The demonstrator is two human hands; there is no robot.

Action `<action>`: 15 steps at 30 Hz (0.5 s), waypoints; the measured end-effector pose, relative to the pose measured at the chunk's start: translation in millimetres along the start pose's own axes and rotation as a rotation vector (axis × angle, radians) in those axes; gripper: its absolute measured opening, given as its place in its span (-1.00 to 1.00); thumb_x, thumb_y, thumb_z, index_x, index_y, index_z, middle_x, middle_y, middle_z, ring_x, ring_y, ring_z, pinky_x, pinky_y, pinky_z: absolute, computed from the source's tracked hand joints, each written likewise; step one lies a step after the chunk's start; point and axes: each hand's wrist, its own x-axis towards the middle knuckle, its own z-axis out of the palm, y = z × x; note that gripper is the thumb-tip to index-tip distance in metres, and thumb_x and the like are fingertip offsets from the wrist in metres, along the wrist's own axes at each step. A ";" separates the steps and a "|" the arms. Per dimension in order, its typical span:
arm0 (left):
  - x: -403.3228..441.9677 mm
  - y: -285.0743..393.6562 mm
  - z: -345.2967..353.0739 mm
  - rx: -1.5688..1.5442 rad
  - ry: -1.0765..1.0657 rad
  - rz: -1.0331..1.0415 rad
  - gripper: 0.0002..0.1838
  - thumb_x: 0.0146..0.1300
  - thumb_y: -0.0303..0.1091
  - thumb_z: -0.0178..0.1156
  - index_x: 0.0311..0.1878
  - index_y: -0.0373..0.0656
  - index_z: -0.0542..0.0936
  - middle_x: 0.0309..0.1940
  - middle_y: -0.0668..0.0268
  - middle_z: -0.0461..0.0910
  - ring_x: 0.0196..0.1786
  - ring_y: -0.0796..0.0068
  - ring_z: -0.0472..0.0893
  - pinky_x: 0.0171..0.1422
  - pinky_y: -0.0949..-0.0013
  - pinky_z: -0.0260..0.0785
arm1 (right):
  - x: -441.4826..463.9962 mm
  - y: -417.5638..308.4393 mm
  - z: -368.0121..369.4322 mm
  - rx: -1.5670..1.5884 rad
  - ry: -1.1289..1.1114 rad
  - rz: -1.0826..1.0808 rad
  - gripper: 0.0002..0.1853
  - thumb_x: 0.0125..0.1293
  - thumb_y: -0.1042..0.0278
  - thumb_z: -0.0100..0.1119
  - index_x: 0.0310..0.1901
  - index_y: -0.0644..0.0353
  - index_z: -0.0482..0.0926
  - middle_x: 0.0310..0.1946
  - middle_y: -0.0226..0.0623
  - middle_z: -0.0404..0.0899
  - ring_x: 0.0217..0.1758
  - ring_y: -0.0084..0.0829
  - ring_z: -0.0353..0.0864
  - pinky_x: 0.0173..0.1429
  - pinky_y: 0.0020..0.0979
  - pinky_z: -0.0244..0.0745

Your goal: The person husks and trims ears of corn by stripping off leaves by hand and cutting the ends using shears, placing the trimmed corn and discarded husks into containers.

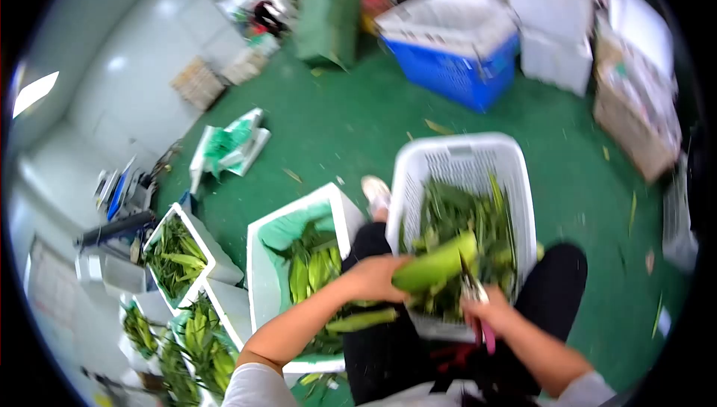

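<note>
My left hand (377, 278) is closed around the base of a green-husked ear of corn (437, 261), held level over a white plastic basket (459, 143). In my right hand (489, 308) is a pair of pruning shears with pinkish-red handles (489, 337). The blades point up against the tip end of the ear; whether they are apart is hard to see. Trimmed green husk leaves (452, 209) fill much of the basket between my knees. Left of it, a foam box (254, 280) lined with green plastic holds several corn ears (312, 269).
More foam boxes of corn (179, 258) stand at the left. A blue crate (455, 75) with a white one in it sits ahead, near stacked white foam boxes (554, 48). A cardboard box (631, 123) is at the right. Leaf scraps lie on the green floor (336, 123).
</note>
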 end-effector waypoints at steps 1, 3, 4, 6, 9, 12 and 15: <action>3.3 -8.8 -11.8 -0.142 -0.197 0.011 -0.14 0.02 -0.12 0.46 0.41 -0.10 0.36 0.16 0.08 0.57 0.15 0.24 0.60 0.25 0.30 0.41 | -10.4 3.4 -2.8 0.087 -0.062 -0.045 -0.76 0.24 0.20 0.32 -0.29 0.21 0.60 -0.57 -0.30 0.58 -0.53 -0.43 0.56 -0.36 -0.35 0.50; 10.2 -40.7 -10.8 -0.376 -0.316 0.183 -0.06 0.13 -0.25 0.44 0.54 -0.16 0.17 0.14 0.22 0.58 0.08 0.39 0.59 0.23 0.33 0.41 | -32.2 10.2 -3.8 0.803 -0.333 0.206 -0.66 0.25 0.12 0.23 -0.13 0.20 0.48 -0.55 -0.33 0.49 -0.57 -0.38 0.50 -0.38 -0.30 0.47; 3.2 -33.9 -16.0 -0.668 -0.331 0.095 -0.10 0.14 -0.27 0.43 0.51 -0.18 0.20 0.10 0.24 0.59 0.04 0.39 0.61 0.19 0.31 0.43 | -48.0 -5.2 0.4 0.980 -0.311 0.134 -0.71 0.23 0.20 0.23 -0.14 0.20 0.46 -0.53 -0.38 0.44 -0.55 -0.45 0.46 -0.39 -0.33 0.44; 0.6 -25.2 -24.1 -0.813 -0.261 0.003 -0.19 0.15 -0.28 0.42 0.43 -0.21 0.28 0.04 0.23 0.60 -0.05 0.39 0.63 0.11 0.29 0.46 | -59.7 -20.9 -0.8 1.021 -0.167 -0.114 -0.80 0.45 0.18 0.09 -0.28 0.09 0.43 -0.42 -0.42 0.41 -0.42 -0.45 0.36 -0.30 -0.31 0.35; 13.3 -31.1 -24.8 -0.061 0.075 0.146 -0.37 0.06 -0.17 0.43 0.16 -0.22 0.45 -0.17 0.07 0.65 -0.26 0.21 0.68 -0.07 0.20 0.50 | -26.3 18.0 -39.0 0.503 0.111 -0.008 -0.70 0.43 -0.01 0.08 -0.29 0.05 0.44 -0.46 -0.40 0.41 -0.45 -0.34 0.35 -0.22 -0.28 0.34; 15.4 11.6 -39.7 0.350 -0.061 0.217 -0.47 -0.07 -0.13 0.41 0.00 -0.07 0.54 -0.37 0.08 0.65 -0.23 -0.02 0.65 -0.14 0.04 0.49 | -54.6 -60.9 -7.5 -0.499 0.430 -0.592 -0.58 0.03 0.42 0.38 -0.09 0.29 0.43 -0.35 -0.18 0.61 -0.36 -0.26 0.63 -0.20 -0.26 0.55; 26.1 37.1 -40.6 0.377 -0.140 0.427 -0.54 -0.09 -0.19 0.39 -0.05 -0.06 0.59 -0.33 0.19 0.65 -0.23 0.03 0.66 -0.22 0.02 0.49 | -42.2 -102.4 0.8 -0.923 0.213 -0.746 -0.22 -0.09 0.20 0.57 0.16 0.31 0.41 -0.02 -0.05 0.59 0.09 -0.03 0.57 0.22 -0.23 0.43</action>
